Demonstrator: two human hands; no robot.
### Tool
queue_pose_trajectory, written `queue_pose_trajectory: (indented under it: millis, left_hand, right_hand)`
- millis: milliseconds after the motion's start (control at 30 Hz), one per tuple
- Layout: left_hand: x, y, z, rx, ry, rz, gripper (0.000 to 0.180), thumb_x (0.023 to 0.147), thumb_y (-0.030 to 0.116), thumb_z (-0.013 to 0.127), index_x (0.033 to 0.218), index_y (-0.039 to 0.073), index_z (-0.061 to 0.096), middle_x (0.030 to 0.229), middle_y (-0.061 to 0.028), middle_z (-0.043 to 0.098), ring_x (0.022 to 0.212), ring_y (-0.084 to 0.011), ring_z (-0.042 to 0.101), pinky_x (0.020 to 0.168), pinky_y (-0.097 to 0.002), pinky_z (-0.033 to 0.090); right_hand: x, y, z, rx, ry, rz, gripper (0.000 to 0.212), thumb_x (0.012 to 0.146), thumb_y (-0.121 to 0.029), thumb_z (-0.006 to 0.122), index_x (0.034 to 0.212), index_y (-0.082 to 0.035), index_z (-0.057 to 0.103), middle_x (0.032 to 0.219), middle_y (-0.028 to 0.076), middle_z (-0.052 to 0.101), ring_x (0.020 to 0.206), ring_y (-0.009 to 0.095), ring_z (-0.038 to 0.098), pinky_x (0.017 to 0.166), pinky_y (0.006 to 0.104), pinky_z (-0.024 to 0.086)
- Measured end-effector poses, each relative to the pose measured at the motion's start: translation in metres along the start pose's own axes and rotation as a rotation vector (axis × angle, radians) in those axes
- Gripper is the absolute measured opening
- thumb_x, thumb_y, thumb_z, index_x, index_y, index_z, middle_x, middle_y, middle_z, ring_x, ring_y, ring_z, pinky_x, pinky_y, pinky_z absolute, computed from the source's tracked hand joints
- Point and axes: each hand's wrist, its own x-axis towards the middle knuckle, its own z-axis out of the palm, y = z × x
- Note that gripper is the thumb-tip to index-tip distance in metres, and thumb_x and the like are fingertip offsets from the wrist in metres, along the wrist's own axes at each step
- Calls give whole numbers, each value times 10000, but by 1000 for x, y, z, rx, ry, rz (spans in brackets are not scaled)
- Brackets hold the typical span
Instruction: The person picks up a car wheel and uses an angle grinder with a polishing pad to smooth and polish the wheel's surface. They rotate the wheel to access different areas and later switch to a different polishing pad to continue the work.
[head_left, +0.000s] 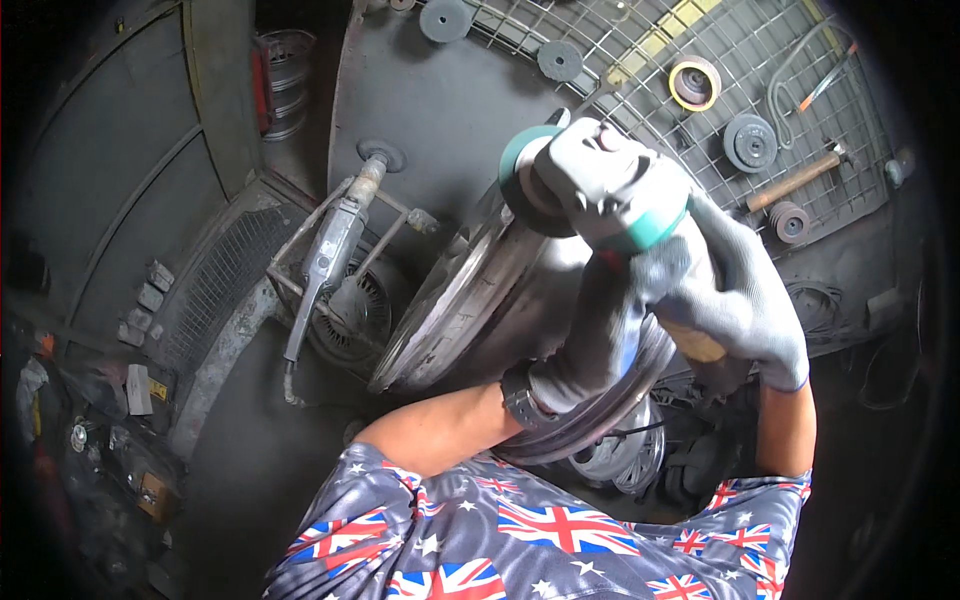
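Firstly, see wheel (465, 290), standing tilted, in middle. Over it in view, see grinder (610, 185), held up in right hand (740, 300) and left hand (610, 310), both gloved; whether touching wheel, cannot tell. Judge as rather heavy at head, stiff, maybe slippery where smooth. Better to keep clear of disc (525, 185), likely brittle; to hold around body, behind green band (652, 230). On right, find fingers curled around body; on left, fingers bent together at underside, tips hidden.
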Motion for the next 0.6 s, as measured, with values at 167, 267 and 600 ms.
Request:
queue_pose_trajectory:
  millis: [167,267,600]
  left_hand:
    - [-11,-7,8,-49,37,50,269,1070,237,540,1231,30,599,1122,-47,623,1055,-137,590,916,-331,482]
    - [1,-6,6,-37,6,80,245,1051,211,574,1224,39,600,1091,-28,606,1027,-124,583,910,-324,476]
    - [4,4,0,-127,-39,-46,314,1060,197,590,1320,34,520,1200,-53,602,1126,-140,585,958,-321,482]
  right_hand:
    - [-5,-1,2,-30,-16,18,980,695,-310,814,1501,94,429,1405,179,588,1320,238,536,1142,379,374]
    - [1,1,0,33,-9,32,992,680,-306,820,1500,95,432,1405,180,588,1323,237,534,1146,381,369]
    - [4,2,1,57,0,23,978,684,-312,807,1504,74,439,1407,165,593,1314,220,538,1145,374,376]
